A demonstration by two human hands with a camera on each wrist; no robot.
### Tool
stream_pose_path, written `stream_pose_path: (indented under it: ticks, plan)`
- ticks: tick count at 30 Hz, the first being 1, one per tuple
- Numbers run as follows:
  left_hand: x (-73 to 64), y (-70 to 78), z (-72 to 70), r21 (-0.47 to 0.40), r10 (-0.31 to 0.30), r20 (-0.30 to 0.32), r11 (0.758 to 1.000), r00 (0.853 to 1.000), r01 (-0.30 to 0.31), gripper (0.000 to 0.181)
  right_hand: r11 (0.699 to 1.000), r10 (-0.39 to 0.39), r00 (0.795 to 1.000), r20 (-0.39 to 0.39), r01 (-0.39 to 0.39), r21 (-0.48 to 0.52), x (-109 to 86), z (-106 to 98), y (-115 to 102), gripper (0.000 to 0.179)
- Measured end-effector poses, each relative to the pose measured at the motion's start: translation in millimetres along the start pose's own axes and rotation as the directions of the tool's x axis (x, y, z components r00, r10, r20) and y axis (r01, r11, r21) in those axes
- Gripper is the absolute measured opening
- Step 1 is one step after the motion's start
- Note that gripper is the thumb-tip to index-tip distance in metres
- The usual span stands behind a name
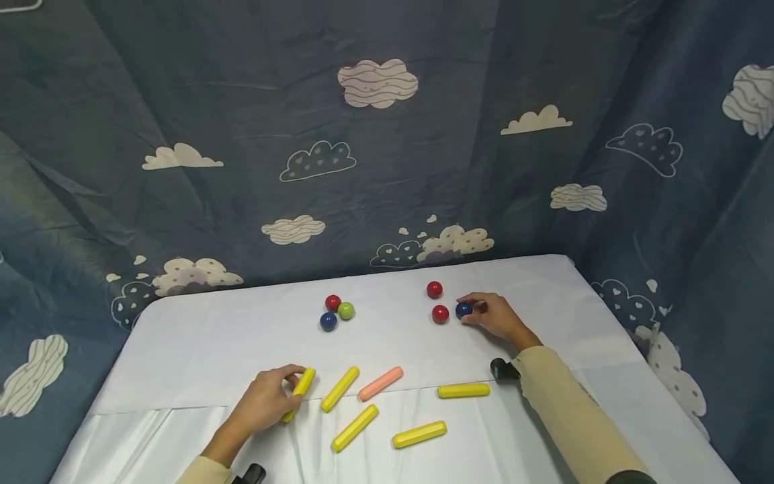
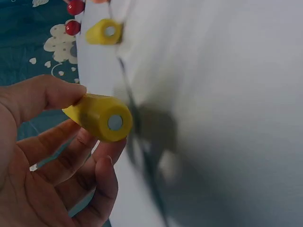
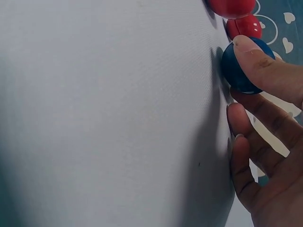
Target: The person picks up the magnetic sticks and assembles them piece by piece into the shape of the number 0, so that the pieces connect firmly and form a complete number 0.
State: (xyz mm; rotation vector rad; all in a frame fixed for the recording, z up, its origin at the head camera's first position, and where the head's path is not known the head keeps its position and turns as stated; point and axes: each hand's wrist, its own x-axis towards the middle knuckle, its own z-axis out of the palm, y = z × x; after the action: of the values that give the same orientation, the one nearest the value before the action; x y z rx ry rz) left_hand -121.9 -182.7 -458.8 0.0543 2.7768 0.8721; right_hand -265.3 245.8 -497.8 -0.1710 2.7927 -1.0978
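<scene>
My left hand pinches a yellow stick between thumb and fingers at the front left of the table. In the left wrist view, that stick's near end carries a round silvery disc. On the right, my right hand grips a blue ball, thumb on one side and fingers on the other. Two red balls lie just left of it. Between the hands are a pink stick and several loose yellow sticks, the nearest being a yellow stick right of my left hand.
Toward the back left, a red ball, a green ball and a blue ball sit close together. White cloth covers the table, with a crease across it. A dark curtain with cloud prints hangs behind and at the sides.
</scene>
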Motion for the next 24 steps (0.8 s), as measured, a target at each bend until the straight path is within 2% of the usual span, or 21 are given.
stream_pose_path:
  ticks: [4,9,14,18,24]
  plan:
    - [11.4,9.6,-4.3,0.008,0.028,0.006,1.000,1.000,-0.028,0.045,1.000,0.002,1.000,0.005,-0.002,0.008,-1.2,1,0,0.043]
    - [34.6,29.0,-1.9,0.042,0.129,-0.035,0.991,0.991,-0.127,0.042,1.000,0.004,1.000,-0.006,-0.004,-0.003,-1.2,1,0,0.043]
    - [64.1,51.7,1.8,0.072,0.205,-0.063,0.977,0.977,-0.200,0.033,1.000,0.012,1.000,-0.008,-0.012,0.001,-0.6,-1,0,0.043]
    - [90.4,69.3,-0.6,0.077,0.224,-0.079,0.973,0.971,-0.218,0.031,1.000,0.020,1.000,-0.005,-0.020,0.025,-1.0,0,1,0.043]
    - [138.9,90.6,-1.9,0.022,0.251,-0.076,0.968,0.965,-0.250,0.032,0.999,-0.011,0.999,-0.032,0.013,0.048,-2.9,2,2,0.041]
